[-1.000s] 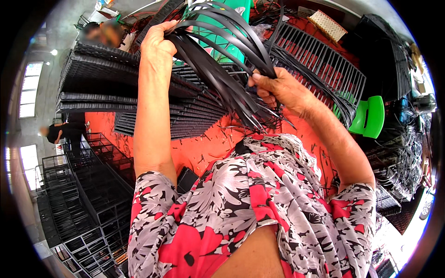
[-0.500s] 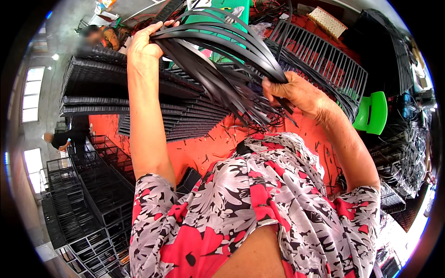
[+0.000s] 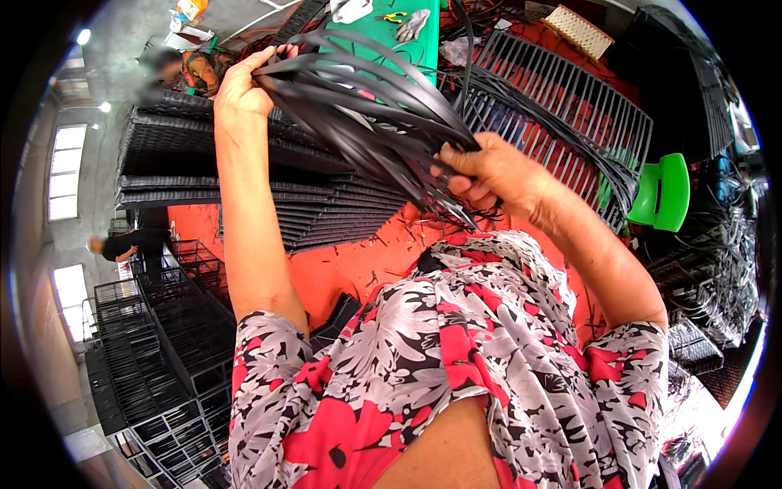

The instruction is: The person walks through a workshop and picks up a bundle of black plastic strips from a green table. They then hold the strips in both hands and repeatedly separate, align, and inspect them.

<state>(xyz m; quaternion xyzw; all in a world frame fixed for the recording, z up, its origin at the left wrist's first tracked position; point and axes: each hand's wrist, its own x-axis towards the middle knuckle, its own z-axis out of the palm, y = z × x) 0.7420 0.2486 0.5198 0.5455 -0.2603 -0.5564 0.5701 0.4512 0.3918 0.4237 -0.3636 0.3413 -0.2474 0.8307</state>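
A looped bundle of flat black plastic strips (image 3: 358,122) is stretched between my two hands, with loose ends hanging below it. My left hand (image 3: 244,85) grips the bundle at its left end, thumb and fingers closed around the strips. At the other end, my right hand (image 3: 489,171) has its fingers wrapped around the strips. Behind the bundle stands a green table (image 3: 419,57). A grey glove (image 3: 413,25) and yellow-handled pliers (image 3: 393,17) lie on it.
Woven black panels (image 3: 171,155) are stacked at the left. A slatted metal frame (image 3: 570,98) with black strips across it lies at the right, near a green chair (image 3: 661,192). Black metal frames (image 3: 155,359) stand lower left on the red floor (image 3: 326,273). Two people are at the far left.
My right hand has moved left and slightly down with its end of the strips. My left hand has shifted a little left. Both keep hold of the bundle.
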